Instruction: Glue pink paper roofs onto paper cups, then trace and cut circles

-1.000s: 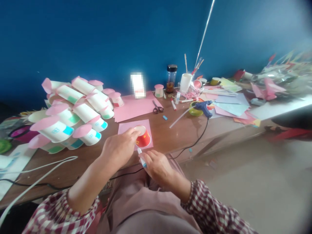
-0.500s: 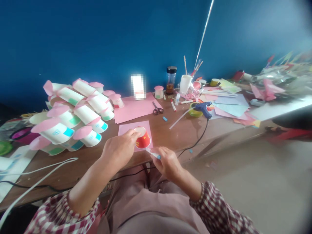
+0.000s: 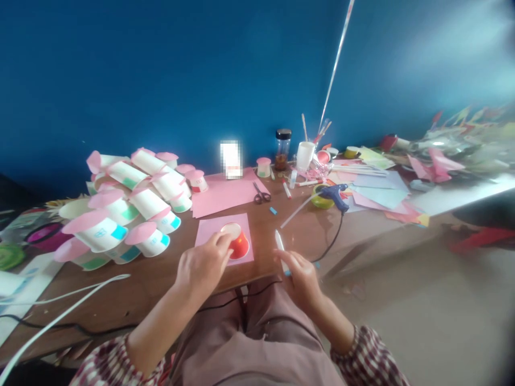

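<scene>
A red paper cup stands on a pale pink sheet of paper near the table's front edge. My left hand grips the cup at its upper left side, fingers closed on the rim. Right of the sheet, my right hand holds a white marker with a blue end, its tip pointing up and away from me, apart from the cup. A small blue cap lies on the table beyond the marker.
Stacked white cups with pink paper tops fill the left. Behind lie pink sheets and scissors. A blue glue gun rests on a yellow tape roll, its black cord trailing forward. A lidded jar stands at the back.
My right hand has moved right, taking the marker away from the cup's lower edge and turning its tip upward. My left hand still holds the cup on the sheet. The view has tilted slightly up.
</scene>
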Tool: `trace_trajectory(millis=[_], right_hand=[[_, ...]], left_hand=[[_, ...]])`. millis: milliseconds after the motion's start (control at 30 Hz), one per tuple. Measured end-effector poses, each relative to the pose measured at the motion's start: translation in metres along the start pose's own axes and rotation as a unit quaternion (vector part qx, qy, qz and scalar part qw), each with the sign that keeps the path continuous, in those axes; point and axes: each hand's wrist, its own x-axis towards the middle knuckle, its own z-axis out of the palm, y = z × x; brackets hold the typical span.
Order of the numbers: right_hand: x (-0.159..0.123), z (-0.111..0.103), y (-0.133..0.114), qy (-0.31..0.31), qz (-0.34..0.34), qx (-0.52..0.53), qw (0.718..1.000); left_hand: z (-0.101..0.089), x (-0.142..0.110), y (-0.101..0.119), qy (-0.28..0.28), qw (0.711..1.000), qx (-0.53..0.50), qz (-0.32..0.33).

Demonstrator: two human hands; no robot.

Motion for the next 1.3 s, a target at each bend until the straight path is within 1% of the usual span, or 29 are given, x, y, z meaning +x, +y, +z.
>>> trace_trajectory(millis=[100, 167, 300, 333, 400, 467, 533, 667, 733, 833, 933, 1067, 1100, 1133, 1167, 1233, 1300], right_hand=[[0.0, -0.001, 0.004, 0.006, 0.008, 0.003, 1.0], [0.001, -0.001, 0.004, 0.009, 0.011, 0.008, 1.0], [0.003, -0.004, 0.004, 0.017, 0.023, 0.023, 0.999], [0.003, -0.005, 0.004, 0.021, 0.025, 0.026, 0.999], [0.002, -0.01, 0.005, 0.039, 0.028, 0.026, 0.999], [-0.002, -0.017, 0.006, 0.055, 0.028, 0.02, 0.998], [-0.006, -0.027, 0.006, 0.066, 0.024, 0.013, 0.997], [-0.014, -0.054, 0.005, 0.088, 0.016, -0.013, 0.996], [-0.018, -0.066, 0.006, 0.095, 0.018, -0.037, 0.995], [-0.025, -0.077, 0.013, 0.104, 0.02, -0.057, 0.993], [-0.034, -0.078, 0.026, 0.127, 0.022, -0.059, 0.99], [-0.042, -0.076, 0.04, 0.178, 0.011, -0.05, 0.983], [-0.042, -0.076, 0.042, 0.181, 0.006, -0.042, 0.982], [-0.042, -0.077, 0.043, 0.171, 0.007, -0.033, 0.985], [-0.041, -0.077, 0.043, 0.16, 0.012, -0.022, 0.987], [-0.04, -0.076, 0.042, 0.161, 0.028, 0.004, 0.987], [-0.038, -0.073, 0.04, 0.179, 0.075, 0.036, 0.98]], left_hand=[[0.009, -0.003, -0.004, 0.037, 0.999, -0.005, -0.008], [0.009, -0.007, -0.009, 0.075, 0.997, -0.008, 0.003], [0.0, -0.012, -0.013, 0.181, 0.983, -0.018, 0.03], [-0.003, -0.011, -0.013, 0.199, 0.979, -0.024, 0.032], [-0.008, -0.003, -0.009, 0.212, 0.976, -0.037, 0.033], [-0.012, 0.011, -0.001, 0.205, 0.977, -0.049, 0.022], [-0.016, 0.03, 0.012, 0.184, 0.981, -0.061, 0.013], [-0.024, 0.074, 0.051, 0.126, 0.986, -0.108, 0.032], [-0.026, 0.095, 0.071, 0.106, 0.988, -0.114, 0.024], [-0.025, 0.124, 0.094, 0.059, 0.988, -0.129, 0.059], [-0.018, 0.148, 0.108, 0.033, 0.986, -0.132, 0.092], [-0.007, 0.17, 0.123, 0.019, 0.985, -0.134, 0.109], [-0.005, 0.174, 0.127, 0.018, 0.984, -0.138, 0.113], [-0.003, 0.178, 0.131, 0.018, 0.983, -0.143, 0.115], [-0.002, 0.18, 0.135, 0.019, 0.982, -0.149, 0.118], [-0.001, 0.183, 0.141, 0.024, 0.979, -0.163, 0.122], [-0.001, 0.182, 0.144, 0.025, 0.976, -0.175, 0.124]])
